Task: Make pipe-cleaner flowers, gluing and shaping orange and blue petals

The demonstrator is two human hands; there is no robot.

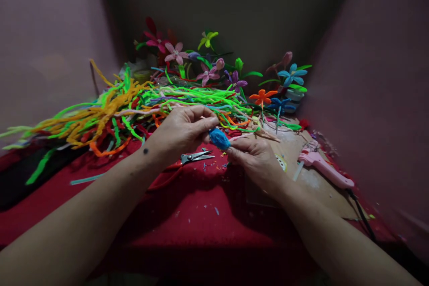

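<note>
Between my two hands, above the red cloth, is a small blue fuzzy bud [219, 138] that looks made of pipe cleaner. My left hand [191, 127] pinches its upper left end between thumb and fingers. The lower right end is pinched by my right hand [256, 161]. Beneath my left wrist lie red-handled scissors [196, 157], their blades pointing right and slightly apart. Just behind my hands spreads a heap of loose pipe cleaners [201, 98] in green, orange, red and other colours.
A pink glue gun [323, 167] lies on a cardboard sheet [311, 194] at right, its black cord running off the front. Pipe-cleaner flowers [176, 53] stand along the back. Small scraps dot the red cloth [201, 223]. Walls rise on both sides.
</note>
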